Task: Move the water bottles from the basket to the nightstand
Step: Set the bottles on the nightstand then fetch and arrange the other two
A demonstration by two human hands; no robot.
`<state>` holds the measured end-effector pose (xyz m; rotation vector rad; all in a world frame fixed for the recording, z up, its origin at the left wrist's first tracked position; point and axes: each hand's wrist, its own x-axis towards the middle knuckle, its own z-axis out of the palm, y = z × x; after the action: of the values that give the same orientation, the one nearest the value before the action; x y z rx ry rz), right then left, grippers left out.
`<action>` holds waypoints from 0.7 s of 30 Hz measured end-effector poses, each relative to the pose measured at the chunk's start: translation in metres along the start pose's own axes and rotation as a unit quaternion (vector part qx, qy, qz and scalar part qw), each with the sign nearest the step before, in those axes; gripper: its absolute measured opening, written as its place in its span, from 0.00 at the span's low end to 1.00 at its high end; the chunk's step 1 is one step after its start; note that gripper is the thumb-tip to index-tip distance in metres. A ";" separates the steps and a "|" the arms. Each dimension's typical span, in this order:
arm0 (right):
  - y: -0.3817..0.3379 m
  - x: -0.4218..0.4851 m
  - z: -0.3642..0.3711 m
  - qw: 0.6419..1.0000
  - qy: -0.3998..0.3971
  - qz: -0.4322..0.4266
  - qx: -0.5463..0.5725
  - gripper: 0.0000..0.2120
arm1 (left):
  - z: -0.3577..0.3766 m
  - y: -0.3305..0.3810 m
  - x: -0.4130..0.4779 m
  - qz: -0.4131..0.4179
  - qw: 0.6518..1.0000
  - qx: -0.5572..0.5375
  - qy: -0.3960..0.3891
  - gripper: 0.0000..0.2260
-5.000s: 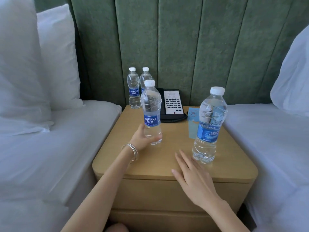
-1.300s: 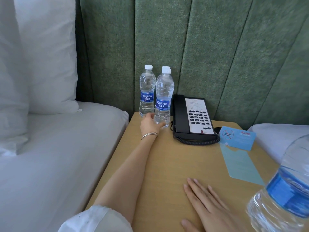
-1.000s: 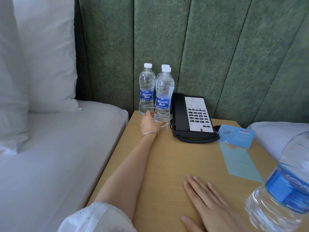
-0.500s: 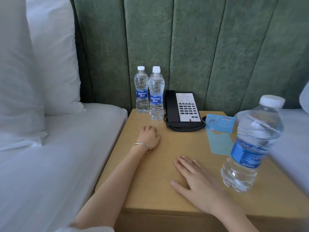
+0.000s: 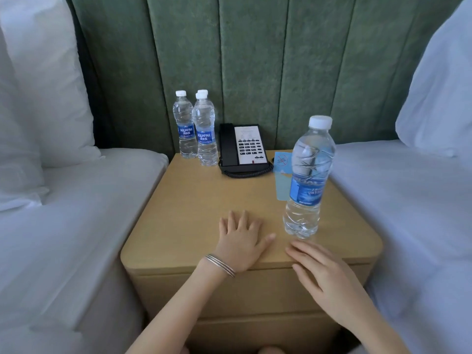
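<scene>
Three small Aquafina bottles cluster at the back left of the wooden nightstand (image 5: 194,200): one at the left (image 5: 184,126), one in front (image 5: 204,131), and a third behind it with only its cap (image 5: 203,92) showing. A larger water bottle (image 5: 307,180) with a blue label stands upright near the front right. My left hand (image 5: 240,241), with bangles at the wrist, lies flat and empty on the front of the top. My right hand (image 5: 324,274) hovers open at the front edge, just below the large bottle. No basket is in view.
A black telephone (image 5: 242,149) sits at the back centre, with a blue card (image 5: 282,162) and a pale paper slip beside it. White beds flank the nightstand, with pillows (image 5: 46,98) on the left. A green padded headboard rises behind.
My left hand let go of the small bottle at the back and drew back to the front of the nightstand, flat. The view pulled back; the right hand slid toward the edge.
</scene>
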<state>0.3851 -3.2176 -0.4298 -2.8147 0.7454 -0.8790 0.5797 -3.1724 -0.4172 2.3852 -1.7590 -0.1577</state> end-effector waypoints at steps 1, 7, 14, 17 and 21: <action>0.006 -0.003 -0.003 1.000 0.024 0.013 -0.001 0.17 | -0.001 0.007 0.002 0.021 0.999 -0.039 0.004 0.35; 0.036 -0.012 -0.011 0.990 0.047 0.130 0.003 0.15 | 0.000 0.045 0.010 0.044 0.938 -0.338 0.063 0.29; 0.044 -0.009 0.001 0.995 0.043 0.064 -0.055 0.24 | 0.007 0.072 0.019 -0.030 0.939 -0.297 0.170 0.37; 0.041 -0.012 -0.001 0.995 0.018 0.063 -0.070 0.28 | 0.002 0.073 0.021 -0.055 0.934 -0.293 0.197 0.32; 0.042 -0.012 0.000 0.995 -0.001 0.067 -0.074 0.30 | -0.005 0.044 0.016 -0.041 0.934 -0.328 0.133 0.31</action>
<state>0.3586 -3.2489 -0.4462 -2.8478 1.0251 -0.8308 0.5443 -3.1994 -0.4031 1.8818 -1.2288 -0.3513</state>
